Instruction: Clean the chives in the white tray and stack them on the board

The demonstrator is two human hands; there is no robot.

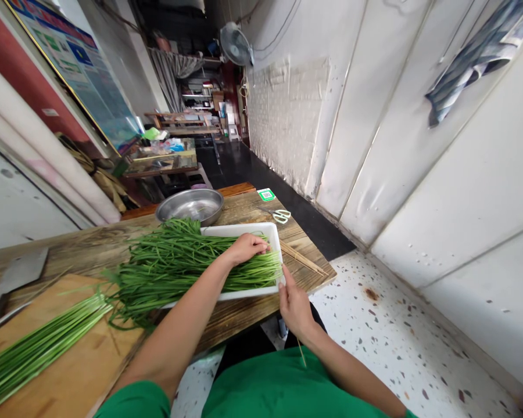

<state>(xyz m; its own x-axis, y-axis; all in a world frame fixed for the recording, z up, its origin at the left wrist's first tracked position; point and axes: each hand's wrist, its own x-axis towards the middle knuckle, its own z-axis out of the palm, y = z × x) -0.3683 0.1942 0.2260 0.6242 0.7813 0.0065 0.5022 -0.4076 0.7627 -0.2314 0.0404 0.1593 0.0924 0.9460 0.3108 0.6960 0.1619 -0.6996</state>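
Note:
A large bunch of garlic chives (169, 264) fills a white plastic tray (276, 235), with its leafy ends spilling over the left side and pale stems towards the right. My left hand (247, 248) is over the stem ends, fingers curled and pinched together at the chives; the fingertips are partly hidden. At the tray's near right corner is my right hand (294, 303), closed round a thin bamboo skewer (302, 352) whose lower end sticks out below the hand. More bamboo skewers (304, 259) lie on the table right of the tray.
Behind the tray are a metal basin (189, 204) and scissors (280, 215) beside a green QR card (267, 195). A cutting board (76, 360) with more chives (39, 351) and a cleaver (17, 276) are at left. The wooden table (230, 316) ends close to my body.

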